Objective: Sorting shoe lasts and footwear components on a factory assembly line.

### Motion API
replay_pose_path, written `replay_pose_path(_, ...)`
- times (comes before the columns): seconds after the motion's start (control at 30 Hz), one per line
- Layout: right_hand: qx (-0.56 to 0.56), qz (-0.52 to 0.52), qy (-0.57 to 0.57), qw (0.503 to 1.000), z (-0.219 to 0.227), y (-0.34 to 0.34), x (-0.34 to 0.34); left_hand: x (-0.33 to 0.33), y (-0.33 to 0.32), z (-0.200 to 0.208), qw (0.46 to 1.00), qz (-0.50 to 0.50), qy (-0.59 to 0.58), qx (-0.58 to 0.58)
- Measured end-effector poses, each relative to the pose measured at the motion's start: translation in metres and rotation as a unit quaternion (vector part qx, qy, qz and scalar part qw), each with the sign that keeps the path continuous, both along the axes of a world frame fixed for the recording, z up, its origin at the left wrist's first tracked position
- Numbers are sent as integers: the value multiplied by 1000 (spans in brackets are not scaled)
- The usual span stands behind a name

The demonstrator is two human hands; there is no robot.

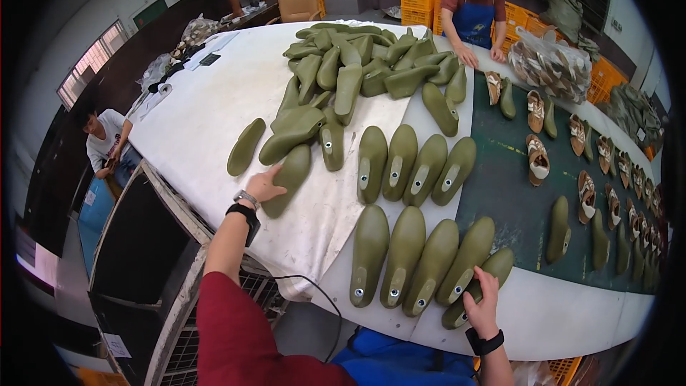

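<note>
On the left, my left hand [261, 187] grips an olive-green shoe last [293, 170] lying on the white cloth, thumb across its top and fingers along its side. My right hand [486, 303] is closed round another shoe last [498, 266] at the right end of the front row, its lower part partly hidden by the fingers. Beside it several lasts [405, 246] lie side by side, toes away from me, with round metal-rimmed holes near my end. A second row [399, 159] lies just behind. Farther off is a loose heap of lasts [349, 86].
A green belt [500, 200] on the right carries brown-and-white shoe uppers [537, 159] and more lasts. Across the table stands a person in a blue apron [474, 21], hands at its edge. Another person [108, 139] is at far left. A metal-framed cart [153, 193] stands beside my left arm.
</note>
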State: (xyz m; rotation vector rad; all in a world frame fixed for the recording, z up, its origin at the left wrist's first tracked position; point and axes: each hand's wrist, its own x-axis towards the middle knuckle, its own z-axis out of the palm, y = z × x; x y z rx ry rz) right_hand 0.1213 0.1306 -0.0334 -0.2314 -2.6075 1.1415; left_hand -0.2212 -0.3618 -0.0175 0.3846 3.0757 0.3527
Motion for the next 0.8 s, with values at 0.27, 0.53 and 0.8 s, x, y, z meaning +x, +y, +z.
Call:
replay_pose_path(0.27, -3, -23, -6, 1000, 3, 4, -5, 55, 101, 42, 918, -18, -367, 150)
replay_pose_path(0.53, 4, -12, -13, 1000, 1, -5, -5, -94, -23, -33, 971, 195, 33, 138)
replay_pose_path(0.8, 19, -20, 8, 1000, 5, -2, -11, -52, 36, -4, 778, 196, -279, 528)
